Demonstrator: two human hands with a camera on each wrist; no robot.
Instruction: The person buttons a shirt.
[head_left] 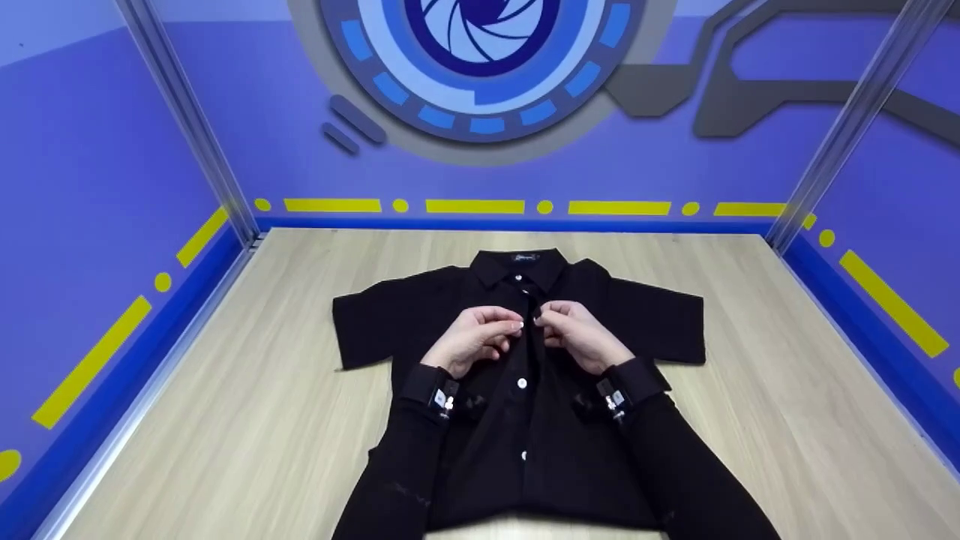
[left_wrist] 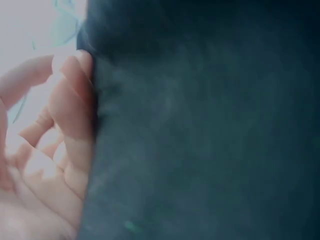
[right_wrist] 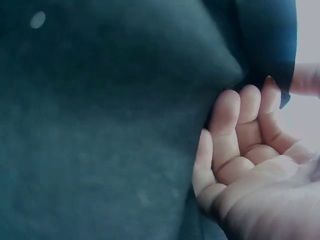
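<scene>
A black short-sleeved shirt (head_left: 420, 311) lies front up, its collar (head_left: 491, 270) at the far end. At chest height my left hand (head_left: 472, 337) pinches the front edge beside a white button (head_left: 521, 325) between thumb and index finger. Just across the front gap, my right hand (head_left: 581, 336) pinches the opposite front edge with its fingers curled in. In the left wrist view, dark cloth (left_wrist: 200, 130) covers most of the picture beside the bent fingers (left_wrist: 72, 107). Raised cloth (right_wrist: 125, 125) also fills much of the right wrist view, with the curled fingers (right_wrist: 227, 115) at its edge.
More white buttons run down the shirt front, one below the hands (head_left: 523, 383) and another near the hem (head_left: 524, 455). The light wood table (head_left: 255, 420) is bounded by blue panels (head_left: 225, 90) with metal corner posts (head_left: 187, 112).
</scene>
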